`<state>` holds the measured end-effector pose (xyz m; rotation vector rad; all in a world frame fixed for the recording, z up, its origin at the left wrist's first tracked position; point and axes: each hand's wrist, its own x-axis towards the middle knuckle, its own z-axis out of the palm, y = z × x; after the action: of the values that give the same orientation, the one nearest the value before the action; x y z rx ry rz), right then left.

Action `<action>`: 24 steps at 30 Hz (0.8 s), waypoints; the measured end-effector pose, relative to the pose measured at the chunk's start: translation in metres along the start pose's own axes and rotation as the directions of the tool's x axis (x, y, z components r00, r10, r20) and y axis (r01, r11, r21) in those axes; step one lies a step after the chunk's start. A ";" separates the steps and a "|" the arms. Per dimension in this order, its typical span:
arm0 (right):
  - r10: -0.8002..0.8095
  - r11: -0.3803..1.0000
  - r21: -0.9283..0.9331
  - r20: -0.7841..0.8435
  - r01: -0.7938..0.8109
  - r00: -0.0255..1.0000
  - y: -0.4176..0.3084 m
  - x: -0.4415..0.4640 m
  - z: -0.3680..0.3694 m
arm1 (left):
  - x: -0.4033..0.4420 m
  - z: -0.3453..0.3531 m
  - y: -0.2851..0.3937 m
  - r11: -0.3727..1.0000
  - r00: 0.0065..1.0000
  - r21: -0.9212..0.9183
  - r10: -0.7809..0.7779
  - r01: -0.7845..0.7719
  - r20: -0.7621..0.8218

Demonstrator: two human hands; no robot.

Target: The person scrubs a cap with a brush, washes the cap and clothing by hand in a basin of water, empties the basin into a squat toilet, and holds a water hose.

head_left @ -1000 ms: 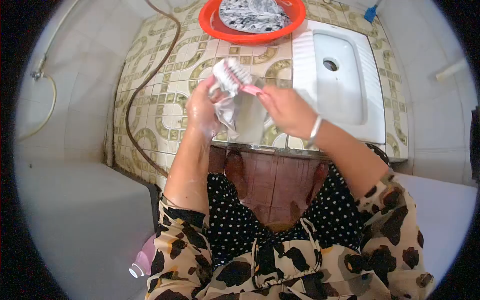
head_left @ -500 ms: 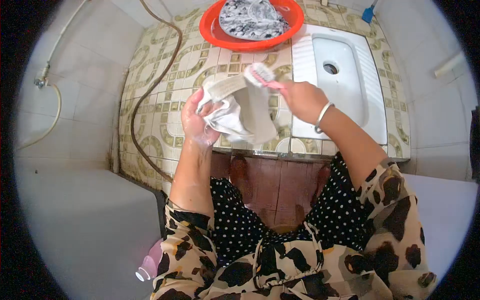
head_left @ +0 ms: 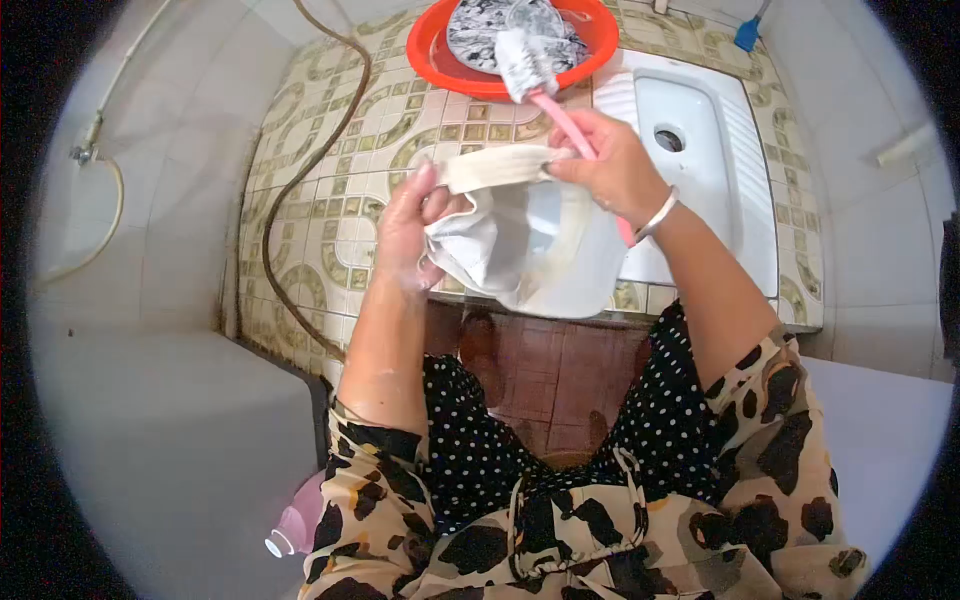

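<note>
A wet white cloth item (head_left: 465,245) with a cream band and a pale, rounded flap hangs between my hands. At its left side my left hand (head_left: 408,225) grips it, fingers wrapped round the fabric. My right hand (head_left: 612,165) holds a pink-handled brush (head_left: 568,124), bristle end pointing up and away, and its thumb and fingertips pinch the right end of the cream band. White foam or bristles cover the brush head, which overlaps the near rim of the red basin in view.
Beyond my hands, a red basin (head_left: 455,82) holds a grey-and-white patterned item (head_left: 480,38). A white squat toilet (head_left: 690,235) lies at right. A brown hose (head_left: 268,235) runs along the left floor. A pink bottle (head_left: 300,515) stands lower left, a blue brush (head_left: 746,35) far right.
The brush has swung up and away from the cloth. My right hand now also grips the band, and the cloth is spread wider between both hands.
</note>
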<state>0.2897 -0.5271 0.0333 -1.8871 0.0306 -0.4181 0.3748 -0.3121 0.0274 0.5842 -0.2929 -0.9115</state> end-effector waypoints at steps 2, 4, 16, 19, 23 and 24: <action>0.038 0.999 0.019 -0.009 -0.038 0.999 -0.001 0.003 -0.014 | -0.002 0.016 0.000 0.914 0.990 0.406 0.070 -0.016 -0.118; 0.165 0.986 0.025 0.011 -0.165 0.986 -0.024 0.002 -0.026 | -0.005 0.032 -0.001 0.613 0.971 0.790 0.204 -0.029 -0.123; 0.065 0.985 0.135 0.278 -0.106 0.958 -0.007 0.009 -0.016 | -0.005 0.035 -0.015 0.191 0.886 0.875 0.241 -0.444 0.397; 0.108 0.982 0.115 0.314 -0.150 0.943 -0.007 0.009 -0.015 | -0.014 0.043 -0.017 0.286 0.926 0.883 0.173 -0.372 0.335; 0.089 0.987 0.114 0.218 -0.116 0.972 -0.012 0.011 -0.015 | -0.015 0.049 -0.030 0.680 0.995 0.728 -0.020 0.087 -0.100; 0.090 0.987 0.114 0.219 -0.117 0.972 -0.012 0.011 -0.014 | -0.013 0.051 -0.034 0.803 0.988 0.580 -0.067 0.135 -0.137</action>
<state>0.2934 -0.5381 0.0512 -1.7873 -0.0403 -0.1407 0.3208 -0.3350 0.0488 1.2370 -0.4538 -0.8833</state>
